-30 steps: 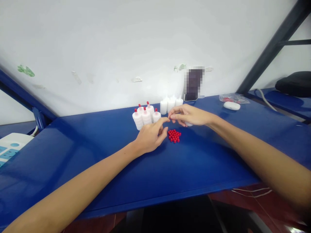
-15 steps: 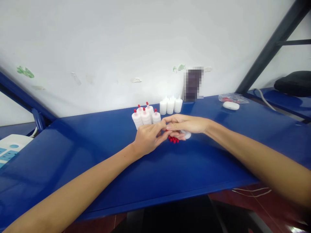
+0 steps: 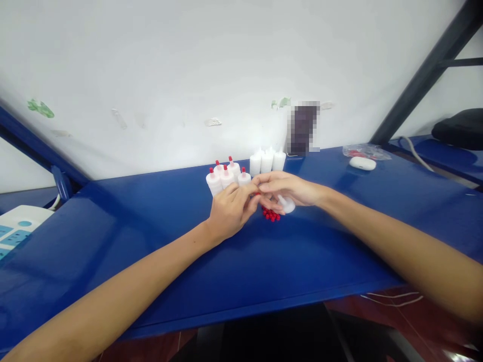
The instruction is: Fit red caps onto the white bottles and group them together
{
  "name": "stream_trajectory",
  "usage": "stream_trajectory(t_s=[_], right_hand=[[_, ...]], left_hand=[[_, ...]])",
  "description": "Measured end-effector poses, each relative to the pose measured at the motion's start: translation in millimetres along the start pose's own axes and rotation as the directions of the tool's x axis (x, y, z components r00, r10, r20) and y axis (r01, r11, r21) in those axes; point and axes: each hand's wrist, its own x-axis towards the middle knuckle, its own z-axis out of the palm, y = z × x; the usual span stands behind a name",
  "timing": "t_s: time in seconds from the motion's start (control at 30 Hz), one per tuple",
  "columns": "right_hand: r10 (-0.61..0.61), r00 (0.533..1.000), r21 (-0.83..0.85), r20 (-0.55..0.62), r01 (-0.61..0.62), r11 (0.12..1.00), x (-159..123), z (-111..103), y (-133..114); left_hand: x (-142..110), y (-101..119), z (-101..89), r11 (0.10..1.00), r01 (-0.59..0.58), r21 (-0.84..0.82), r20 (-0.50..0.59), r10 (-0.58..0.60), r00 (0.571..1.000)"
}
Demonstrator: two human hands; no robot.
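Observation:
My left hand (image 3: 229, 211) and my right hand (image 3: 287, 190) meet fingertip to fingertip over a heap of small red caps (image 3: 271, 215) on the blue table (image 3: 151, 236). The right hand is closed round a small white bottle (image 3: 289, 204) whose body shows below the palm. The left hand's fingers are pinched at the bottle's tip; what they pinch is too small to name. Just behind the hands stand several white bottles with red caps (image 3: 226, 177). Three white bottles without caps (image 3: 267, 162) stand further back by the wall.
A white earbud case (image 3: 362, 163) and a clear plastic bag (image 3: 364, 151) lie at the back right. A dark pixelated object (image 3: 303, 128) leans on the white wall. A white and teal device (image 3: 17, 231) sits at the left edge. A dark steel post (image 3: 426, 75) rises right.
My right hand has come down over the red caps with the white bottle now showing beneath it. My left hand's fingers have closed in against the right hand's fingertips.

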Motion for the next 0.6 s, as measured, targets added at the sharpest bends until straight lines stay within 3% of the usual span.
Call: stream_trajectory(t_s=[0.17,0.3,0.47,0.6], right_hand=[[-0.055,0.982,-0.032,-0.183,0.050,0.998,2,14,-5],[-0.058,0.966,-0.118,-0.253,0.029,0.993,3,27,-1],[-0.137,0.937,-0.321,-0.321,0.028,0.947,4,34,5],[-0.272,0.880,-0.566,-0.390,0.004,0.824,2,41,-1]], left_hand=[[1,7,-0.5,0.993,0.054,-0.102,0.055,-0.049,0.997],[2,16,-0.2,0.981,0.111,-0.159,0.094,-0.097,0.991],[2,17,-0.8,0.987,0.055,-0.149,0.120,-0.037,0.992],[3,14,0.2,0.984,-0.059,-0.168,0.100,0.077,0.992]])
